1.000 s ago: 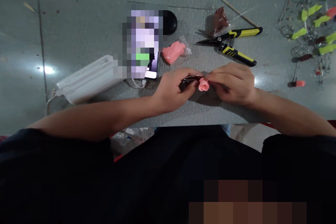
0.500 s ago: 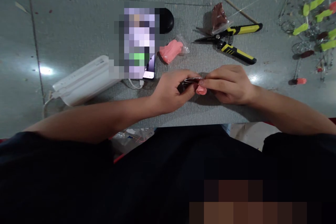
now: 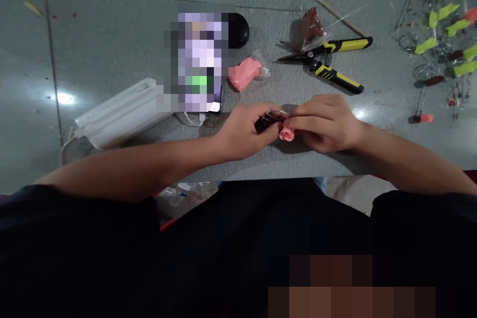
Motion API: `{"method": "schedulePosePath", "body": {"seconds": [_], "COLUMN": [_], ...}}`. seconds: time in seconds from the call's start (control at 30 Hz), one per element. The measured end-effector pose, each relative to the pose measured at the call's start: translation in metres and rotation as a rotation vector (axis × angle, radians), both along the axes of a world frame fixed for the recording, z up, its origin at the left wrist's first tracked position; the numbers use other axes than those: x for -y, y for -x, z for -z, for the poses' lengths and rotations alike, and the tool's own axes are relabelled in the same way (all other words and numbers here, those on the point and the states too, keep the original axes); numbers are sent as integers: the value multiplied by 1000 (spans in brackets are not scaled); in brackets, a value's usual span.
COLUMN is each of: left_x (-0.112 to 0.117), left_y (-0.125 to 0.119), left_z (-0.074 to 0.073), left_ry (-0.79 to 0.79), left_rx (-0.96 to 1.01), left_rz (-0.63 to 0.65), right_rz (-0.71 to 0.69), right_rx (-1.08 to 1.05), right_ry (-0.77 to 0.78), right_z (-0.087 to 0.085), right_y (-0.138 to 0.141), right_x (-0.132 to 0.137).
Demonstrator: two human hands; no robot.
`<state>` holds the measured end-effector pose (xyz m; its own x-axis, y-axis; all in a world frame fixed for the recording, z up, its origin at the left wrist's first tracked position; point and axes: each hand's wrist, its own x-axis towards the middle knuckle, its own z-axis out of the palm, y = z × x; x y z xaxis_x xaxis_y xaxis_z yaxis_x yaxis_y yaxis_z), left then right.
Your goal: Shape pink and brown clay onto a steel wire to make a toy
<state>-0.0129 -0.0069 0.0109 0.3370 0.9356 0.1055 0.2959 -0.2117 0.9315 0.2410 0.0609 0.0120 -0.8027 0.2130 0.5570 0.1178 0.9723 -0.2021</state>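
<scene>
Between my two hands, close to the table's near edge, is a small pink clay rose (image 3: 286,133) with layered petals. My left hand (image 3: 249,128) is closed, its thumb and fingers pinching the rose from the left; thin shiny wire (image 3: 269,116) shows inside its curled fingers. My right hand (image 3: 323,121) is closed too, fingertips pressed to the top and right side of the rose. Its lower fingers are partly hidden. Beyond my hands lies a clear bag of pink clay (image 3: 246,73).
Yellow-black pruning shears (image 3: 321,59) lie with blades apart, beside a bag of brown clay (image 3: 312,25) and a wooden stick (image 3: 331,10). At left are a white power strip (image 3: 122,113) and a partly blurred phone (image 3: 215,102). Several wire pieces with green clay (image 3: 426,45) sit far right.
The pink rose has turned slightly, so its petal swirl faces up more. Both hands keep their grip in nearly the same place. The whole view has shifted a little.
</scene>
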Motion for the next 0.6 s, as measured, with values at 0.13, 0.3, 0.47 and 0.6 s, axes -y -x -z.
{"method": "schedulePosePath", "body": {"seconds": [0.13,0.3,0.47,0.6], "left_x": [0,-3,-4,-4], "left_y": [0,3,4,3], "left_z": [-1,-6,-4,-1], "left_ry": [23,7,-14,-43], "left_rx": [43,102,45,-19], "left_rz": [12,84,78,68], "right_rz": [-9,-4,-35,-36], "right_rx": [-5,-4,-37,-45], "right_ry": [-29,14,108,221], "right_z": [-2,-2,-1,-1], "right_y": [-1,0,0,0], "right_x": [0,1,1,2]}}
